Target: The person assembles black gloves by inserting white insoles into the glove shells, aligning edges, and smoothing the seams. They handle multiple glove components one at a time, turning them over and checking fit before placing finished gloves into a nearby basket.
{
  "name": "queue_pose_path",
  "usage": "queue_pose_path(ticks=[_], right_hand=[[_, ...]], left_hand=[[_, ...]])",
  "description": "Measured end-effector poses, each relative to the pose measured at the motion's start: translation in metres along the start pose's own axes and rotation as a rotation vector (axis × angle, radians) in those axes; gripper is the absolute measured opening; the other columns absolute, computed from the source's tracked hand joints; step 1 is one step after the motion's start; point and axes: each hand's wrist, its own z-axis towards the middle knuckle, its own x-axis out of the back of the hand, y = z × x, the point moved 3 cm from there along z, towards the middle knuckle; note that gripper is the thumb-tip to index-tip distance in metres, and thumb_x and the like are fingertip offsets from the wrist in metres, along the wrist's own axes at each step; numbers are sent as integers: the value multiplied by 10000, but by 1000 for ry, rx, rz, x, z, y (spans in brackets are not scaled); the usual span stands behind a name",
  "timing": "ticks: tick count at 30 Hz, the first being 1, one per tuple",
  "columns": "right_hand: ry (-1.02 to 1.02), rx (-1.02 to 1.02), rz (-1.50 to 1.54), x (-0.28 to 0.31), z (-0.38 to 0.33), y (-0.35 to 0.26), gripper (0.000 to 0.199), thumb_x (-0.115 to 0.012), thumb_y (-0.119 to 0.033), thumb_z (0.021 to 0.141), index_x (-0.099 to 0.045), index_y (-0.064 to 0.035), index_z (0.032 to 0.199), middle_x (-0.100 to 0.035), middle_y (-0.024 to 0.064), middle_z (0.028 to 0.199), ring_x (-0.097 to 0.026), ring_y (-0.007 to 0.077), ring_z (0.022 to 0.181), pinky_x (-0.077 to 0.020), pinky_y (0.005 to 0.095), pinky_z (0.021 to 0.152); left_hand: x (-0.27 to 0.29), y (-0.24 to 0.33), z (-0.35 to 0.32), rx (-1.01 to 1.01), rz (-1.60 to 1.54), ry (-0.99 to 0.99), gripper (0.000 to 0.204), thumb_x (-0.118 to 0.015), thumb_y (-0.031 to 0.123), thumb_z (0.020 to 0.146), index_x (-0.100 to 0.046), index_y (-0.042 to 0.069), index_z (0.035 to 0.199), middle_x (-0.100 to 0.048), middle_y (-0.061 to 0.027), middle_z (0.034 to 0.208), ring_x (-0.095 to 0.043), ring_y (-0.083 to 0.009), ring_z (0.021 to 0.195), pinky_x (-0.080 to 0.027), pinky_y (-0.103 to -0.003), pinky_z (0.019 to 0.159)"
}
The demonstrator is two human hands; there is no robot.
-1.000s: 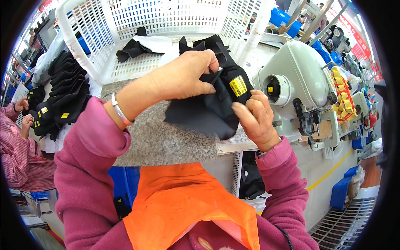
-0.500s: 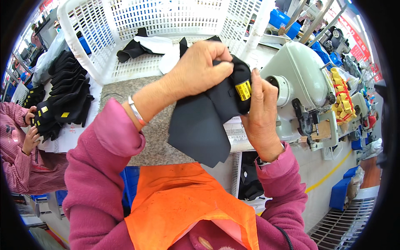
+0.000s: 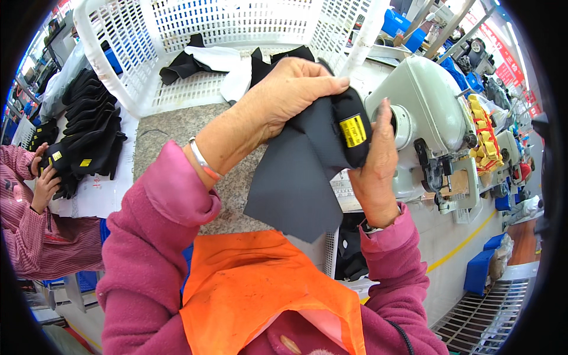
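Between my hands, above the grey mottled work surface [image 3: 160, 139], is a black fabric piece [image 3: 296, 183] with a smooth dark-grey panel hanging down. A yellow label with black print [image 3: 353, 131] sits on its rounded black part at the right. My left hand [image 3: 290, 92] is closed on the upper edge, thumb lying across the top. My right hand [image 3: 378, 168] stands upright along the right side, fingers straight and stretched out. Its thumb is near the lower edge, the tip partly hidden. Both hands are in front of a white plastic basket [image 3: 118, 71].
The basket holds black and white fabric pieces [image 3: 216, 59]. At right stands a pale green sewing-type machine [image 3: 426, 100]. To the left, another person's hands [image 3: 44, 183] touch a stack of black items [image 3: 89, 130]. An orange apron [image 3: 254, 278] covers my lap.
The fabric piece has shifted slightly right and down, its label turned more toward view. My left thumb has straightened across the top, and my right fingers have straightened away from the piece.
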Motion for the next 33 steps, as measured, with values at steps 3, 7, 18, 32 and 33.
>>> queue_pose_path(ticks=[3, 7, 18, 32, 33], right_hand=[[-136, -171, 36, -16, -5, 11, 769, -696, 112, 580, -414, 93, 1294, -525, 188, 923, -540, 367, 858, -459, 396, 750], [-158, -213, 240, -32, -18, 5, 556, -625, 140, 546, -491, 49, 1078, -528, 224, 963, -519, 458, 921, -460, 434, 772], [-91, -278, 430, -29, -15, -4, 294, -638, 46, 749, -548, 15, 1027, -602, 206, 921, -605, 401, 851, -492, 385, 746], [-93, -462, 468, -27, -16, 10, 247, -560, 104, 747, -587, 28, 980, -603, 191, 865, -609, 385, 807, -485, 358, 706], [-102, -440, 430, -25, -17, 10, 239, -577, 90, 743, -586, 24, 973, -596, 188, 845, -606, 394, 802, -484, 366, 706]], left_hand=[[-3, -12, 1, 41, -68, 9, 201, -657, 224, 896, -634, 65, 775, -635, 9, 720, -567, -33, 573, -474, -176, 525], [-4, -39, -6, 32, -215, 136, 298, -592, 315, 944, -630, 73, 775, -608, 46, 714, -528, -6, 590, -448, -168, 523], [-10, -34, 8, -345, 279, 134, 522, -535, 395, 968, -506, 39, 588, -410, 100, 574, -336, 0, 561, -307, -201, 464], [9, -49, 16, -376, 273, 213, 491, -503, 415, 975, -596, 36, 677, -600, 24, 644, -478, 5, 545, -407, -172, 496], [10, -49, 15, -339, 259, 231, 486, -513, 414, 971, -616, 22, 703, -585, 41, 651, -481, 0, 585, -429, -190, 532]])
